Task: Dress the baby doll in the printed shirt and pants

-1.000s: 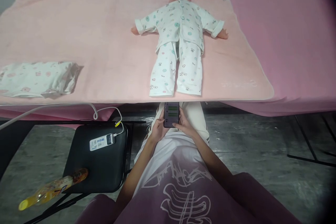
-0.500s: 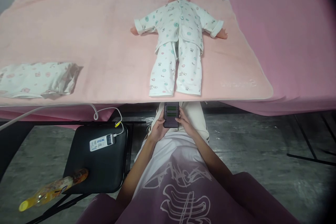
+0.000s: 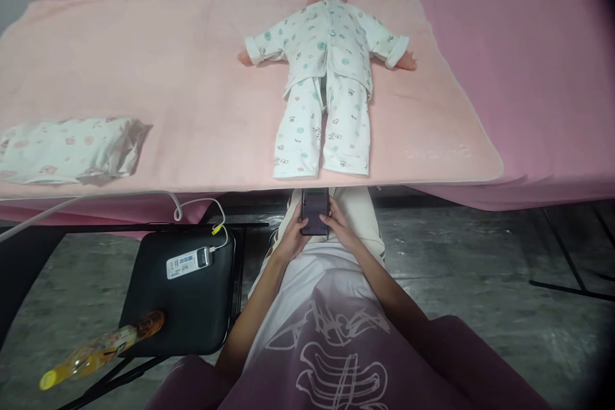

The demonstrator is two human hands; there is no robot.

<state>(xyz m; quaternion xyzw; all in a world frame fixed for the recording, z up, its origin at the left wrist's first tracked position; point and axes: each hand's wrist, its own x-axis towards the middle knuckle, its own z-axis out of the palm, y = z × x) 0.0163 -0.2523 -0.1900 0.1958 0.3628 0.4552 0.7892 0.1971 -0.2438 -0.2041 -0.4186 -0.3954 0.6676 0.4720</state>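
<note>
A dark phone is held upright over my lap, just below the table's front edge. My left hand grips its left side, thumb on the lower corner. My right hand wraps the right side, with its thumb over the screen. Beyond the phone, a baby doll lies on its back on a peach blanket, arms spread, in a white printed jacket and trousers. Neither hand touches the doll.
Folded printed cloth lies at the blanket's left front. A black stool at the left carries a white device on a cable and a bottle. Pink cloth covers the table.
The phone's screen content has changed, with fewer green bars showing. My right thumb has shifted slightly on the screen. The view has moved a little.
</note>
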